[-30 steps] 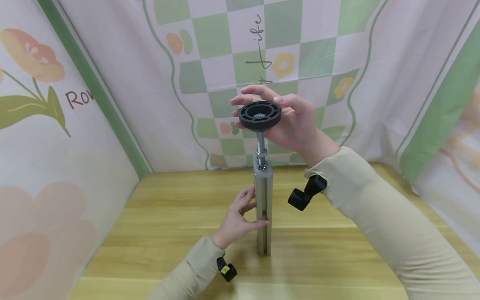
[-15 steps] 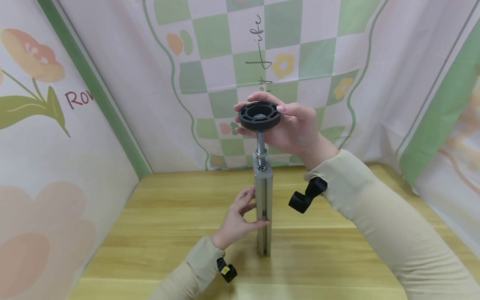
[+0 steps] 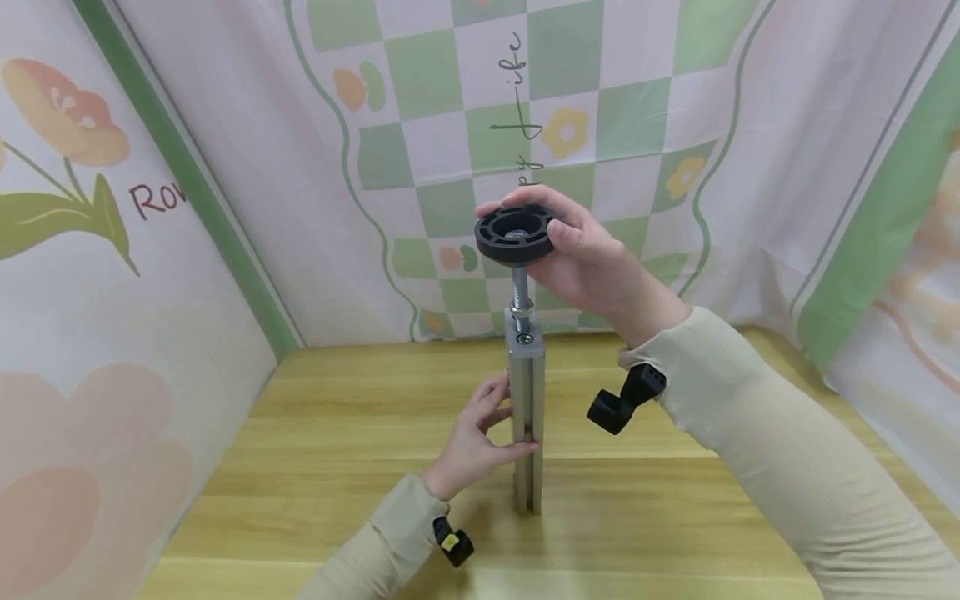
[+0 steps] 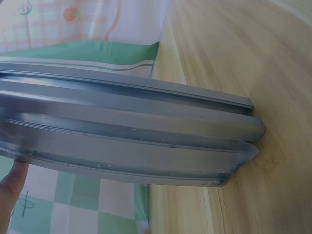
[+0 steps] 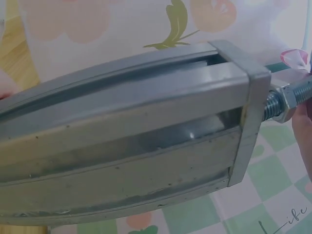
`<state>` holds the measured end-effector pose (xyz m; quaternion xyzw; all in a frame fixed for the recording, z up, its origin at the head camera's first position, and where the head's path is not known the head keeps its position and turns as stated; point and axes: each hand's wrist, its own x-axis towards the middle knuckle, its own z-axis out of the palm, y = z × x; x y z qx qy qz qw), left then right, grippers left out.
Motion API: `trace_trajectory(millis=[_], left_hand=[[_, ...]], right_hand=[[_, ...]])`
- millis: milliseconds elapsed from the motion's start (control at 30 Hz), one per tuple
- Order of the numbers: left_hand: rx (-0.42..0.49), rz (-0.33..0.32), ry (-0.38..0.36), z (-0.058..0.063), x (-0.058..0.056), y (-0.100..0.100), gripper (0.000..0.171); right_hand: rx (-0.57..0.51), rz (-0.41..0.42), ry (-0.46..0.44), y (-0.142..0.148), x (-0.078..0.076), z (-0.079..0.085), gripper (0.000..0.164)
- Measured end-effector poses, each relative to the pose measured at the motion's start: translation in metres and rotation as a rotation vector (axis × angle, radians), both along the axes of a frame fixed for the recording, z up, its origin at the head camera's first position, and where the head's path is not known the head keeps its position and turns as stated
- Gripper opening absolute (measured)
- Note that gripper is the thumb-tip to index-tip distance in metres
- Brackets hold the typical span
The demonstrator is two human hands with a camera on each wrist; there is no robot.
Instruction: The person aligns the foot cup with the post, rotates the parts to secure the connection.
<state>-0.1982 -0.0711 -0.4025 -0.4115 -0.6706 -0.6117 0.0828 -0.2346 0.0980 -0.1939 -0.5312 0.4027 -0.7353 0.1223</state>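
Well, a printed curtain (image 3: 420, 71) with green and white checks fills the space behind and beside me, and below it spreads the wood-grained desk (image 3: 637, 525). My right sleeve (image 3: 780, 467) slants in from the right, and my left sleeve (image 3: 375, 542) comes up from below.

Between my arms, the grooved metal profile (image 3: 528, 400) stands upright on the desk; my left wrist view shows its bottom end against the wood.

My left hand (image 3: 468, 442) grips the profile partway up, the thumb lying across the near face and the other fingers along its left side. Higher up, the fingers of my right hand (image 3: 585, 262) curl round the black round foot (image 3: 516, 249), thumb on the near rim, the others behind it.

A black mount (image 3: 628, 398) sits at my right cuff, and a smaller-looking one with a yellow patch at my left.

Under the foot runs a threaded rod (image 3: 520, 287), entering the end plate (image 3: 528, 352) that caps the profile. A hex nut (image 3: 522, 309) sits on the rod, just above the plate, and a small screw (image 3: 525, 339) is set into the plate nearer me.
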Motion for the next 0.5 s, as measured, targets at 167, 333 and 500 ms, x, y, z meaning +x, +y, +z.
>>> trace_trajectory(millis=[167, 333, 500], left_hand=[[0.001, -0.001, -0.02, -0.001, -0.0002, -0.0003, 0.103], [0.004, -0.01, -0.022, -0.001, -0.0003, -0.0001, 0.103], [0.012, -0.01, 0.003, -0.0007, -0.0003, 0.0, 0.106]], right_hand=[[-0.015, -0.032, 0.006, -0.0003, 0.0, -0.0009, 0.036], [-0.022, -0.07, -0.012, 0.0004, 0.0035, -0.0013, 0.036], [-0.021, -0.162, -0.03, -0.0007, 0.0091, -0.0005, 0.032]])
